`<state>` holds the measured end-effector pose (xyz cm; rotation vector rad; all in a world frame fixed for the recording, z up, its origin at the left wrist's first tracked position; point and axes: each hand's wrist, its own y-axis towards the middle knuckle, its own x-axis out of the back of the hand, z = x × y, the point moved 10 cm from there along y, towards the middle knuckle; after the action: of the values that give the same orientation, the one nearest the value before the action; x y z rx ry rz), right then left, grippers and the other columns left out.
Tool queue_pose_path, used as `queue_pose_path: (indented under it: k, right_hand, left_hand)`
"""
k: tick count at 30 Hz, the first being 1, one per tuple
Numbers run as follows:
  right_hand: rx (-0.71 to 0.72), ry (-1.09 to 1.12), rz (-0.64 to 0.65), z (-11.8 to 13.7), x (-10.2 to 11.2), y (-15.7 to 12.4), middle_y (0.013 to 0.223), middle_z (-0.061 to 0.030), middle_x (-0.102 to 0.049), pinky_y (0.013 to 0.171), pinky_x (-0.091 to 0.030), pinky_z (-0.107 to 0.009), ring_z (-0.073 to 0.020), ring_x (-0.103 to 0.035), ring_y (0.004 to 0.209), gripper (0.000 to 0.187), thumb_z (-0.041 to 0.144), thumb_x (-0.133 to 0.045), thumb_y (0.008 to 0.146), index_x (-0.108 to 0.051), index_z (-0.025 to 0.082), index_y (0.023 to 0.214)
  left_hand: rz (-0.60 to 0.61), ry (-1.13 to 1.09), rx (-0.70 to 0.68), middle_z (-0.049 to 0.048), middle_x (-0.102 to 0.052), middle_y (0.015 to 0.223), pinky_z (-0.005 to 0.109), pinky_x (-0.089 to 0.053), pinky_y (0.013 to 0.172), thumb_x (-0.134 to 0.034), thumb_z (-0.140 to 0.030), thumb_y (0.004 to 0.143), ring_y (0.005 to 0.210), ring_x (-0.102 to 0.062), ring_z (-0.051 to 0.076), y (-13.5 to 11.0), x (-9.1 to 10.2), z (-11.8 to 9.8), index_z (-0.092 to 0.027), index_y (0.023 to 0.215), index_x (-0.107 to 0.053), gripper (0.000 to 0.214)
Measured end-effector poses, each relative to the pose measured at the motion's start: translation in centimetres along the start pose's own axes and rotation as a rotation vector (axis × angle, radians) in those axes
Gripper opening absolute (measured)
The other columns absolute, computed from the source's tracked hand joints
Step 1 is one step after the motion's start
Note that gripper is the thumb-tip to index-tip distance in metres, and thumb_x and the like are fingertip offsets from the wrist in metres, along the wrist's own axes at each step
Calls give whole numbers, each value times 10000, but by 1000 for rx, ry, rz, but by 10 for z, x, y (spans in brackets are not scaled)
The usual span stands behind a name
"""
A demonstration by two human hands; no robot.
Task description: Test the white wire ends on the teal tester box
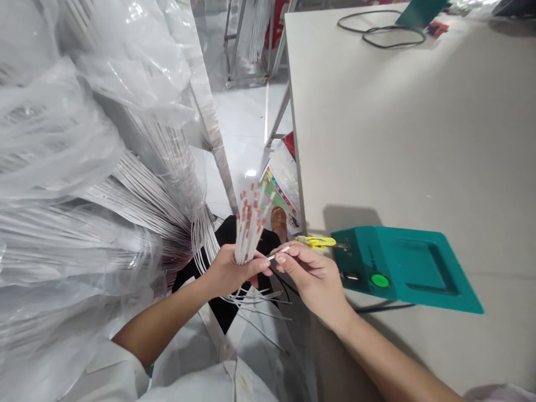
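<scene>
A bundle of thin white cables [251, 229] with reddish-brown ends stands up out of my left hand [240, 271], whose fingers are wrapped around it. Between thumb and fingers, my right hand [312, 273] pinches the end of a single white cable [278, 253], which also touches my left fingertips. Just beyond my right hand, a yellow-handled tool [316, 242] lies at the teal fixture [435, 268] on the table. A bright green round button [381, 280] sits on that fixture. Several loose cable ends [259, 304] hang below my left hand.
Many white cables [142, 195] under clear plastic wrap [54, 134] fill the left side. At right is a pale table [402, 139], with a looped black cord [393, 38] at its far edge. A wheeled metal rack [249, 81] stands on the floor behind. A printed bag [280, 184] lies under the table.
</scene>
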<state>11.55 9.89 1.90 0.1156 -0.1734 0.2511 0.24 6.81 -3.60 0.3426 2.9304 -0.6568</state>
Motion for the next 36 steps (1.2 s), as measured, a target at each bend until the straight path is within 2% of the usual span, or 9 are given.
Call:
queue_pose_path:
  k: [4,8,14,18,21,23,27,31,36]
  right_hand:
    - [58,-15,-10,7,1,-2,721,-46,-623,594,-488,-257,-140,-582,669,220,284,-588,805,-589,189,607]
    - [100,-37,42,5,-7,-7,764,-48,-621,630,-495,-269,-141,-587,706,126,226,-566,821,-600,193,705]
    - [64,-22,139,-10,-25,-12,744,-24,-588,593,-493,-243,-111,-578,640,82,201,-537,840,-608,190,801]
    - [84,-87,140,-11,-27,-13,715,-14,-585,614,-477,-237,-108,-563,651,104,196,-519,851,-610,189,802]
    - [108,-160,150,-8,-26,-13,739,-27,-606,640,-476,-249,-119,-572,685,125,192,-513,851,-626,192,797]
    - [134,-194,119,-5,-22,-12,774,-38,-623,645,-482,-259,-129,-583,709,111,187,-529,839,-639,198,827]
    - [144,-185,-27,1,-6,-11,790,-46,-638,622,-493,-276,-143,-587,704,104,184,-548,824,-643,210,861]
    - [112,-119,-46,0,-3,-10,800,-53,-641,595,-505,-278,-143,-590,689,121,196,-532,834,-648,206,868]
    - [149,-102,-74,5,-1,-9,795,-53,-655,622,-513,-282,-152,-607,724,96,182,-575,797,-653,209,846]
  left_hand:
    - [-203,-140,0,52,-662,607,225,-480,529,-662,-430,699,527,-606,120,1,23,3,-108,710,-622,325]
    - [-385,-193,-34,-16,-568,467,186,-394,425,-674,-422,687,397,-492,69,-2,41,0,-118,690,-612,311]
    - [-291,-48,-82,-64,-451,442,174,-299,382,-660,-345,712,378,-377,35,-6,24,-14,-122,742,-638,226]
    - [-260,-53,-101,10,-593,687,187,-351,411,-673,-282,672,450,-450,43,-5,13,-13,-111,781,-656,204]
    - [-263,-57,-107,61,-628,853,203,-359,412,-649,-310,689,481,-480,57,-3,10,-8,-116,768,-653,210]
    - [-301,-15,-103,59,-646,836,215,-372,431,-620,-332,720,506,-497,79,-4,12,-5,-133,793,-653,215]
    - [-410,88,-158,32,-651,739,246,-451,607,-589,-311,754,674,-568,136,-10,18,-11,-153,745,-638,166]
    - [-359,120,-142,8,-631,685,234,-437,614,-597,-309,744,654,-554,129,-7,12,-8,-151,710,-640,167]
    - [-374,154,-113,2,-629,682,222,-427,614,-617,-282,717,644,-540,119,-5,16,-4,-151,698,-649,136]
